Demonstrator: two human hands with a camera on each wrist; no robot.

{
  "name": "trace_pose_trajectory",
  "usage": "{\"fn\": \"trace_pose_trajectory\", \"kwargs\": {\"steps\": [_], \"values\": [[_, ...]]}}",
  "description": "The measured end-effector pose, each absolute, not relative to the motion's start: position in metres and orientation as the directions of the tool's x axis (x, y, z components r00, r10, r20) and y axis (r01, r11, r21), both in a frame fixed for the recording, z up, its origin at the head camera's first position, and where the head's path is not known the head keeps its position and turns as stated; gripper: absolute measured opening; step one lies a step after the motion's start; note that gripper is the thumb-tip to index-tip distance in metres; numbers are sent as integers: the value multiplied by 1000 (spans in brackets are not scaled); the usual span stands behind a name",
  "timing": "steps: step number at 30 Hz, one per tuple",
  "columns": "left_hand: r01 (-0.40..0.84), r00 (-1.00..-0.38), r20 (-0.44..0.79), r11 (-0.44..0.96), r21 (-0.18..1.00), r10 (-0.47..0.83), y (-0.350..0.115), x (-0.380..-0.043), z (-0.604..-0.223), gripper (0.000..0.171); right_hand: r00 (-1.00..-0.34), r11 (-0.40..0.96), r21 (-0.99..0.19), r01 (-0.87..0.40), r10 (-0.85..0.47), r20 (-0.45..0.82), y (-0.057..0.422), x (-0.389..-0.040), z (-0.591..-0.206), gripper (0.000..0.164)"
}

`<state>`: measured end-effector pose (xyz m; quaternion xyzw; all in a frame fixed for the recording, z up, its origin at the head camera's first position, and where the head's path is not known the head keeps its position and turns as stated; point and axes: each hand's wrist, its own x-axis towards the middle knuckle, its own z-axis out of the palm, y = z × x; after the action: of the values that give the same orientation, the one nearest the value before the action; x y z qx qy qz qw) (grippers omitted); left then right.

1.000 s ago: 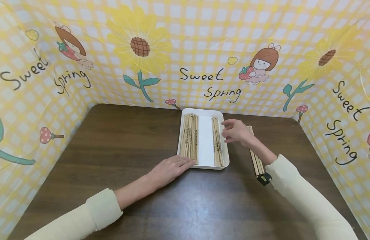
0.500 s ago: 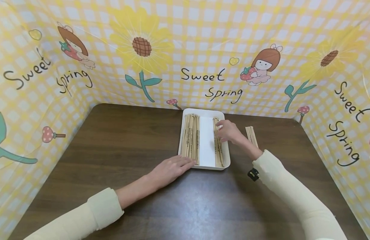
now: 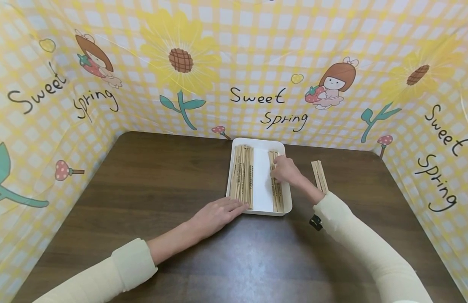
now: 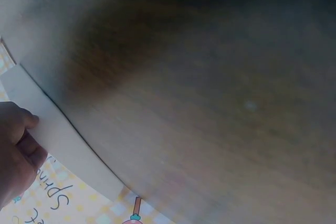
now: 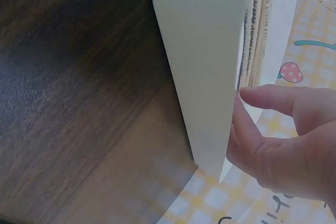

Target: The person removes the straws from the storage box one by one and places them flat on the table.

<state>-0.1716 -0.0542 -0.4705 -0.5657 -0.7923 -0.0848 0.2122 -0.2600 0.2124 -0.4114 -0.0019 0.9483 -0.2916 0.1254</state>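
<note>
A white rectangular tray (image 3: 262, 202) stands at the back of the table. Along its left side lies a thick row of paper-wrapped chopsticks (image 3: 243, 176); a thinner group of wrapped chopsticks (image 3: 276, 195) lies along its right side. My left hand (image 3: 216, 213) holds the tray's front left corner, its fingers lying over the rim. In the left wrist view, thumb and fingers are at the tray's wall. My right hand (image 3: 287, 170) reaches over the right rim, thumb and fingers pinching at the right group. The right wrist view shows the tray wall hiding part of those fingertips.
A few more wrapped chopsticks (image 3: 319, 176) lie on the table right of the tray, partly hidden by the right sleeve (image 3: 338, 210). A patterned cloth wall (image 3: 203, 113) rises right behind the tray and along both sides of the brown table (image 3: 173, 168).
My right hand has moved left from beside the tray to over its right rim, and its fingers have closed in on the right group of chopsticks. My left hand stays put.
</note>
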Motion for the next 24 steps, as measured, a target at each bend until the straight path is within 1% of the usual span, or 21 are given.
{"fn": "trace_pose_trajectory", "kwargs": {"steps": [1,4,9,12,15,16,18,21,22,24], "values": [[932,-270,433,346,-105,860,-54,-172,-471,41,-969,837,-543,64,-77,-234,212,-261,-413,24],[932,-270,435,347,-107,859,-54,-172,-471,41,-969,858,-511,52,-80,-233,210,-265,-419,37],[929,-270,434,351,-117,859,-53,-171,-470,43,-966,878,-478,3,-121,-229,209,-267,-426,41],[924,-269,427,356,-137,863,-53,-171,-470,44,-967,876,-482,-2,-125,-224,208,-266,-426,42],[921,-272,420,361,-149,866,-53,-171,-470,45,-967,869,-495,24,-106,-233,208,-266,-424,36],[920,-274,415,363,-151,867,-53,-171,-470,44,-966,862,-506,31,-103,-235,208,-266,-422,27],[920,-280,407,364,-143,869,-53,-171,-469,44,-963,847,-528,59,-91,-254,208,-266,-419,3],[922,-287,395,364,-132,873,-54,-170,-469,43,-956,818,-567,98,-81,-283,211,-265,-413,43],[922,-289,392,364,-130,873,-54,-170,-469,42,-954,810,-576,109,-78,-290,212,-265,-411,53],[923,-290,391,363,-127,873,-55,-170,-469,42,-951,792,-596,127,-73,-300,215,-264,-408,55]]}}
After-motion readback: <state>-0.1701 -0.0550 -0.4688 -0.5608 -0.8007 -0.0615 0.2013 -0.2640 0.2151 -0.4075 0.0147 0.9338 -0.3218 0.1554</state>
